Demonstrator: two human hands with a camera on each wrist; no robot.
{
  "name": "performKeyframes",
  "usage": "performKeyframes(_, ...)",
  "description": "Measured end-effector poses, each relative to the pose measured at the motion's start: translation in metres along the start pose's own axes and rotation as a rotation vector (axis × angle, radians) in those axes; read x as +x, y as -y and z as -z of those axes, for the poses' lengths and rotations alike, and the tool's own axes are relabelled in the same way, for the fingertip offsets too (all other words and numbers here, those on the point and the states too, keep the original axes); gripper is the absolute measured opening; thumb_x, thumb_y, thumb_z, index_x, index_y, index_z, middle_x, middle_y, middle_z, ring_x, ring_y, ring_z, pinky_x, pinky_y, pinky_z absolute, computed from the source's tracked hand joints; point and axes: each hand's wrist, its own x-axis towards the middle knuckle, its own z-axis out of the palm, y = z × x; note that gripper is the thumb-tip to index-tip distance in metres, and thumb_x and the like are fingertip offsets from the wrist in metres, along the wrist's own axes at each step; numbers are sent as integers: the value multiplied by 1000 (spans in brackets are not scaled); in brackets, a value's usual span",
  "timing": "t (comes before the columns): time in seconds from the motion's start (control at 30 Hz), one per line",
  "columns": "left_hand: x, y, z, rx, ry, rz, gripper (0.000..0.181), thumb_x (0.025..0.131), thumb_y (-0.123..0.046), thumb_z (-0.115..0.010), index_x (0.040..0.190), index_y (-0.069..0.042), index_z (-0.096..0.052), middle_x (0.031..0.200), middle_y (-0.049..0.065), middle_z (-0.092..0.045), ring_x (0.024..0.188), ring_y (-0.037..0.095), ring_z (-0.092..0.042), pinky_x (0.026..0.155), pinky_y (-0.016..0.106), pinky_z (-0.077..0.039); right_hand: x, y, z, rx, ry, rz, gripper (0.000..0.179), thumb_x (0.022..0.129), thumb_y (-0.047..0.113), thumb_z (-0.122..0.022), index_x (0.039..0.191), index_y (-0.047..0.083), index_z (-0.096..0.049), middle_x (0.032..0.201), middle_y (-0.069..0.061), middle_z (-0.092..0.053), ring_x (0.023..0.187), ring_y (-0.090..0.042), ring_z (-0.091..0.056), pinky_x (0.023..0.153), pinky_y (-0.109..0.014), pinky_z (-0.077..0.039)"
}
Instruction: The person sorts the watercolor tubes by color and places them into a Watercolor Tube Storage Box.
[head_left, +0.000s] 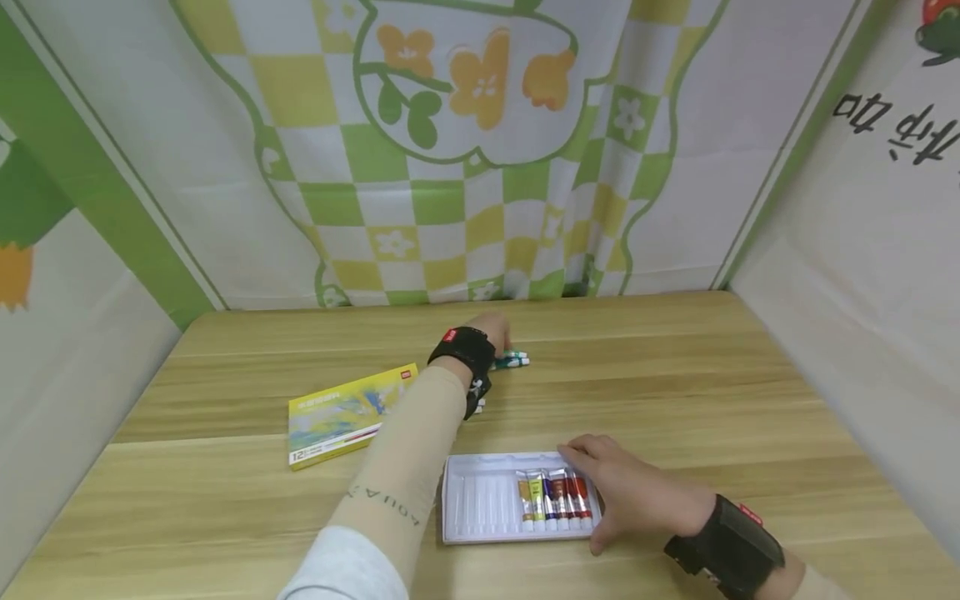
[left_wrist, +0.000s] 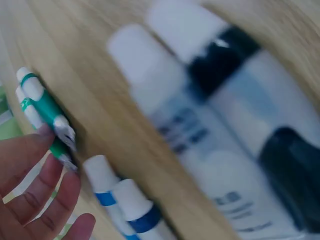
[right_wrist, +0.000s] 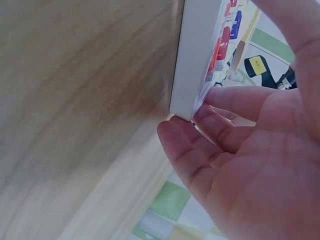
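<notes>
My left hand (head_left: 492,330) reaches over the table's far middle. In the left wrist view its spread fingertips (left_wrist: 67,187) meet the crimped ends of two green-banded paint tubes (left_wrist: 52,112). Near them lie two blue-banded tubes (left_wrist: 137,212), and larger, blurred white tubes with dark bands (left_wrist: 220,135) fill the foreground. With my right hand (head_left: 637,492) I grip the right end of a shallow white tray (head_left: 483,537), spanning it from far corner to near. Several paint tubes (head_left: 551,500), yellow through red, lie in the tray's right half; bare grooves show at left.
A yellow cardboard paint box (head_left: 337,417) lies flat left of the left forearm, partly covered by it. The wooden table (head_left: 712,375) meets a checked, flowered curtain (head_left: 450,208) at the back. Light cloth walls (head_left: 862,275) stand at both sides.
</notes>
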Motion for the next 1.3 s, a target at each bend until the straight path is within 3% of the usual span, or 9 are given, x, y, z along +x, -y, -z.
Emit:
performKeyframes(0.27,3,11,-12,22,10,1,10,90,-2,-74,99,-1,-79,107,9,-74,102,24,-65,94,35,-51,0,1,-6,8,15,-6,116,58,30,-101,151,-8,-42,148,-24,-43,137,-42,-40,110,-55,-40)
performKeyframes(0.37,5,13,-10,39,22,-10,9,93,-3,-70,91,-2,-79,94,7,-73,90,22,-64,88,34,-52,-1,0,-7,15,14,4,117,58,29,-101,151,-9,-41,148,-25,-42,136,-44,-40,109,-55,-40)
performKeyframes(0.4,11,20,-14,27,-5,-48,11,91,-2,-69,86,-4,-79,88,5,-72,82,21,-62,82,33,-53,-1,0,-7,17,13,7,116,58,29,-101,150,-9,-41,148,-25,-42,136,-44,-40,109,-56,-40)
performKeyframes(0.57,-1,18,-8,-6,-17,-105,37,91,4,-64,57,-5,-52,60,2,-39,59,17,-31,61,29,-35,-1,-4,-6,21,3,1,116,58,27,-101,150,-10,-41,148,-27,-41,136,-45,-40,109,-56,-40)
performKeyframes(0.73,-23,17,-3,-9,-53,-159,51,89,7,-64,53,-14,-35,58,-3,-23,55,12,-20,56,26,-24,-1,-5,-8,28,11,-11,115,59,27,-101,151,-8,-42,149,-27,-41,137,-44,-39,109,-56,-40)
performKeyframes(0.87,-34,26,-4,-47,-69,-220,47,90,0,-68,53,-14,-43,56,-5,-28,52,10,-24,52,24,-22,1,-4,-9,16,14,13,115,60,29,-101,151,-8,-41,148,-27,-41,136,-44,-40,108,-56,-41)
performKeyframes(0.93,-39,30,-2,-90,-85,-240,37,90,-5,-72,57,-11,-56,58,-5,-38,53,10,-32,52,23,-27,2,-4,-7,4,10,25,114,61,28,-101,151,-8,-41,148,-27,-41,135,-43,-41,108,-56,-42)
performKeyframes(1.1,-57,37,7,-185,-122,-265,6,88,-5,-75,87,-3,-81,79,1,-68,69,15,-55,63,27,-45,5,-4,-1,-15,-5,20,115,60,26,-101,151,-9,-40,147,-28,-41,134,-44,-41,108,-55,-42)
performKeyframes(1.3,-87,40,13,-273,-150,-281,18,86,-1,-76,104,-1,-80,99,9,-75,87,21,-66,79,33,-54,6,-4,1,-1,-10,-6,115,59,25,-102,150,-10,-41,147,-29,-41,134,-46,-40,108,-57,-41)
